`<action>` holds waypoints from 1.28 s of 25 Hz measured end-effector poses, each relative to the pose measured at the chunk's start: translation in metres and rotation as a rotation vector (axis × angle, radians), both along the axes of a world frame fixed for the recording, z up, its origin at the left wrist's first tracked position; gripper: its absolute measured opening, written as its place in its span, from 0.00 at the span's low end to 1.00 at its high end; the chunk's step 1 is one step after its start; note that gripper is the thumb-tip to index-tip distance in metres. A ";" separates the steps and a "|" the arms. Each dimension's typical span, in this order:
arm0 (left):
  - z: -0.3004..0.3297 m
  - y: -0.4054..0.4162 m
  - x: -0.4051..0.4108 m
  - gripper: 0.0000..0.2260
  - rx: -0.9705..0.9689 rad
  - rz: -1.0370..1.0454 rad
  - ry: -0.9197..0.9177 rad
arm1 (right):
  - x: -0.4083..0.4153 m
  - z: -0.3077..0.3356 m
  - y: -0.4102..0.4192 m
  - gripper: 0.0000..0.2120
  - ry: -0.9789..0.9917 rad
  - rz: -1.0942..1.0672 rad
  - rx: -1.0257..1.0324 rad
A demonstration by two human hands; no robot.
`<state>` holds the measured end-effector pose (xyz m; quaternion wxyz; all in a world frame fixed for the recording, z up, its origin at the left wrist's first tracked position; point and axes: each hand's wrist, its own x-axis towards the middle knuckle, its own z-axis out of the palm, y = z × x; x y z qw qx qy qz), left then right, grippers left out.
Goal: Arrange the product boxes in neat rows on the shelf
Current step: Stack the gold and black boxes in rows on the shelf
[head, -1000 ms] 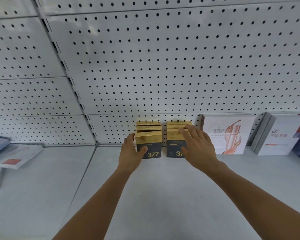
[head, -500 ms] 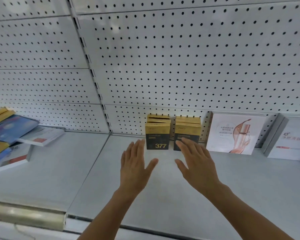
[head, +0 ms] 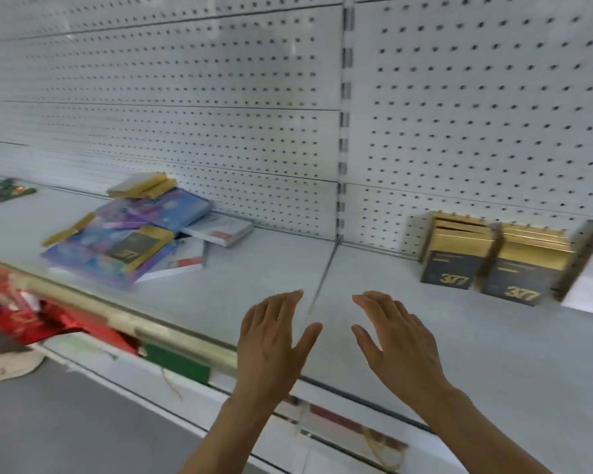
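Observation:
Two rows of gold and black boxes marked 377 (head: 483, 258) stand upright against the pegboard at the right of the white shelf (head: 374, 295). On the left lies a loose pile: a flat 377 box (head: 139, 246) on blue and purple boxes (head: 165, 213), gold boxes (head: 141, 184) on top at the back, and white boxes with red marks (head: 216, 229). My left hand (head: 271, 343) and my right hand (head: 397, 343) hover side by side over the shelf's front middle, fingers straight, palms down, holding nothing.
A white box (head: 589, 285) stands at the right edge beside the 377 rows. A perforated back panel (head: 476, 97) rises behind the shelf. Red packaging (head: 24, 316) shows on the lower left below the shelf's front rail (head: 172, 336). A small dark item (head: 4, 189) lies far left.
Both hands have come off the 377 boxes and drawn back toward the shelf's front. The view has swung left, bringing the loose pile into sight.

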<state>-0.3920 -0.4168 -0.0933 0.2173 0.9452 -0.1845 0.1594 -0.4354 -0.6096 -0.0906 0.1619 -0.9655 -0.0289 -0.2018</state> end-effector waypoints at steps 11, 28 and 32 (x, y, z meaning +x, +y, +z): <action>0.014 0.279 0.086 0.22 0.021 0.082 0.145 | 0.104 -0.005 0.254 0.17 0.129 0.039 0.219; 0.025 0.379 0.374 0.23 -0.458 0.187 0.383 | 0.347 -0.007 0.375 0.31 0.516 -0.077 0.392; 0.029 0.386 0.434 0.32 -0.521 0.315 0.418 | 0.363 -0.015 0.391 0.54 0.690 -0.188 0.494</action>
